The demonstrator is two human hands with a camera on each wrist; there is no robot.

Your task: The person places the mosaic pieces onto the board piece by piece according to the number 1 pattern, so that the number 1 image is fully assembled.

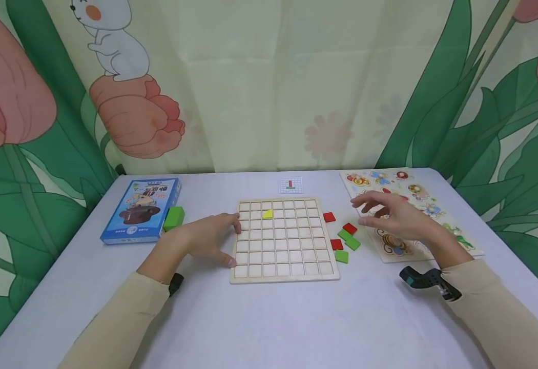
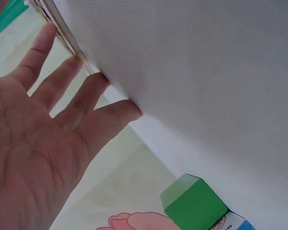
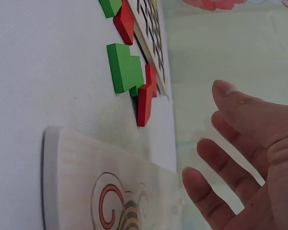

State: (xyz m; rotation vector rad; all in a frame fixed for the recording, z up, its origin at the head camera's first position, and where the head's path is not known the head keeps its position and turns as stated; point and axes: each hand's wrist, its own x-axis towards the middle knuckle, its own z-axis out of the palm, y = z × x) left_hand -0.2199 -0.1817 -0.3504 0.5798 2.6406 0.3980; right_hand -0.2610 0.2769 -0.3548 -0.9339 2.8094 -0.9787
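Note:
A wooden grid board [image 1: 278,241] lies mid-table with one yellow tile [image 1: 267,214] in an upper cell. My left hand [image 1: 211,237] touches the board's left edge, its fingers spread and nothing held. Above the right side of the table hovers my right hand [image 1: 393,215], loosely bent and holding nothing. Between it and the board lie red tiles [image 1: 336,244] and green tiles [image 1: 342,256], several in all. The right wrist view shows the red tile [image 3: 144,105] and green tile [image 3: 120,67] below the raised hand.
A small pattern card [image 1: 290,185] lies behind the board. On the left are a blue box [image 1: 140,210] and a green block [image 1: 173,218] beside it. A picture board [image 1: 416,205] with printed insects lies at the right, partly under the right hand.

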